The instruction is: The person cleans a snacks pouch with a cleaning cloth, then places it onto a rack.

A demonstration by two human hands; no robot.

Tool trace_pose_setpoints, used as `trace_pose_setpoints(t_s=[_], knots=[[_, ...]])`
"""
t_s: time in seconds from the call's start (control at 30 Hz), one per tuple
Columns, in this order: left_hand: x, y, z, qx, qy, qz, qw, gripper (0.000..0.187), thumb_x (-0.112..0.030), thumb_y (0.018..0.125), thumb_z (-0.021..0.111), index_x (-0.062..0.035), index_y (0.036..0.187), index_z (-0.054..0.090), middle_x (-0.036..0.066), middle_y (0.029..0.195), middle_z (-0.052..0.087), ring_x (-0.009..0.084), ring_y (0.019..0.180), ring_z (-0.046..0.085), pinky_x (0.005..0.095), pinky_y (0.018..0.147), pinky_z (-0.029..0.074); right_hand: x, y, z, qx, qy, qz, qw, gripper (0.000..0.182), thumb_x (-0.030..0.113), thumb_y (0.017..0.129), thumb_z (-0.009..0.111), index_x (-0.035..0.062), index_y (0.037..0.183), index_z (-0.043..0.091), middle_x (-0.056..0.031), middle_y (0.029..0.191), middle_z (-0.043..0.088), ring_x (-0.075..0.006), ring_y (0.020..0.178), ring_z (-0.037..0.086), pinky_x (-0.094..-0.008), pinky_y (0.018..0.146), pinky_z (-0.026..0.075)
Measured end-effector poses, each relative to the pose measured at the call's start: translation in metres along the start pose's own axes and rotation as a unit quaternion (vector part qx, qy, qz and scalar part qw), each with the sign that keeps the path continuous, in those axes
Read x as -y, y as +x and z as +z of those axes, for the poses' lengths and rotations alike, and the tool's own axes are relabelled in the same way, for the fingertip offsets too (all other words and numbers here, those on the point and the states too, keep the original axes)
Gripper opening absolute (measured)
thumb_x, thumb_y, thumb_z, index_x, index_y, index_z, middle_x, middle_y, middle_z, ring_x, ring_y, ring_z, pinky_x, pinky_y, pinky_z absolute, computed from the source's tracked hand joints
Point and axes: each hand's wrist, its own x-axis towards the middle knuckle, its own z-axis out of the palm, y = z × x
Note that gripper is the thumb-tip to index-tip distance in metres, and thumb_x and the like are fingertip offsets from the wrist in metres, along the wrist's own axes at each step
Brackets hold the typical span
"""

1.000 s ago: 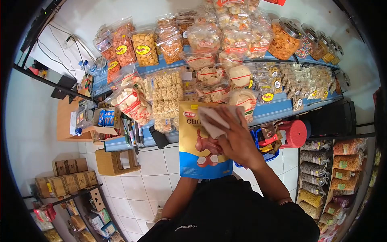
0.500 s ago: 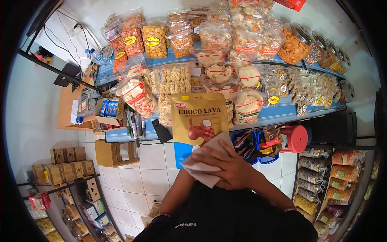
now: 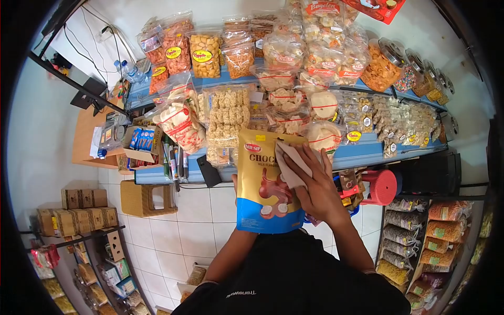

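A gold and blue Choco Lava pouch (image 3: 257,210) is held upright in front of my body. My left hand (image 3: 234,181) grips it from behind at its left side; only a bit of the fingers shows past the edge, and the pouch covers the rest. My right hand (image 3: 321,191) presses a folded, pale cloth (image 3: 294,160) against the pouch's upper right front. The fingers lie over the cloth, and part of the printed name is covered by it.
Ahead, a blue shelf (image 3: 362,155) carries several snack bags and jars (image 3: 391,52). A dark phone (image 3: 209,171) and markers (image 3: 176,163) are at its front edge. Below stand a brown stool (image 3: 139,198) and a red stool (image 3: 380,187). Stocked racks flank both sides.
My right hand and the cloth have moved up and right, from the pouch's lower front to its upper right. The pouch has shifted slightly right and down, uncovering its blue lower part.
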Motion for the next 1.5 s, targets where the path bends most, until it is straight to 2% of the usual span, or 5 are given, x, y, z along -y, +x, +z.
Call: trace_pose_setpoints(t_s=[0.43, 0.57, 0.87, 1.17, 1.5], knots=[[-0.071, -0.023, 0.020, 0.054, 0.255, 0.057, 0.964, 0.080, -0.066, 0.113, 0.031, -0.0127, 0.172, 0.022, 0.016, 0.172, 0.033, 0.0329, 0.154, 0.042, 0.0478, 0.128, 0.037, 0.074, 0.074, 0.064, 0.000, 0.093, -0.064, 0.994, 0.059, 0.017, 0.097, 0.055, 0.0082, 0.155, 0.060, -0.0201, 0.164, 0.049, -0.0396, 0.155, 0.042, -0.0590, 0.131, 0.023], [-0.096, -0.040, 0.018, 0.025, 0.254, 0.050, 0.966, 0.078, -0.064, 0.114, 0.031, -0.0130, 0.172, 0.020, 0.015, 0.174, 0.031, 0.0324, 0.155, 0.040, 0.0483, 0.129, 0.036, 0.105, 0.074, 0.082, 0.082, 0.084, -0.149, 0.982, 0.058, 0.028, 0.103, 0.055, 0.0158, 0.160, 0.056, -0.0171, 0.169, 0.045, -0.0372, 0.159, 0.037, -0.0610, 0.131, 0.019], [-0.130, -0.065, -0.019, -0.068, 0.213, -0.049, 0.973, 0.076, -0.061, 0.115, 0.030, -0.0138, 0.173, 0.018, 0.016, 0.175, 0.029, 0.0334, 0.158, 0.036, 0.0518, 0.129, 0.036, 0.132, 0.046, 0.092, 0.212, 0.148, -0.239, 0.936, 0.082, 0.032, 0.088, 0.073, 0.0305, 0.165, 0.047, 0.0020, 0.173, 0.042, -0.0155, 0.162, 0.034, -0.0598, 0.134, 0.010], [-0.115, -0.054, 0.012, -0.118, 0.490, 0.071, 0.861, 0.073, -0.051, 0.114, 0.047, -0.0124, 0.170, 0.021, 0.016, 0.166, 0.040, 0.0325, 0.149, 0.048, 0.0473, 0.124, 0.044, 0.112, 0.091, 0.088, 0.083, 0.066, -0.118, 0.987, 0.063, 0.024, 0.100, 0.058, 0.0229, 0.163, 0.053, -0.0108, 0.171, 0.044, -0.0305, 0.161, 0.037, -0.0615, 0.131, 0.018], [-0.136, -0.037, 0.031, -0.143, 0.298, 0.198, 0.923, 0.068, -0.050, 0.113, 0.049, -0.0094, 0.164, 0.032, 0.016, 0.159, 0.048, 0.0325, 0.141, 0.054, 0.0462, 0.119, 0.047, 0.078, 0.071, 0.085, 0.064, 0.104, -0.068, 0.990, 0.065, 0.009, 0.093, 0.055, 0.0188, 0.157, 0.061, -0.0159, 0.169, 0.046, -0.0389, 0.160, 0.036, -0.0619, 0.132, 0.016]])
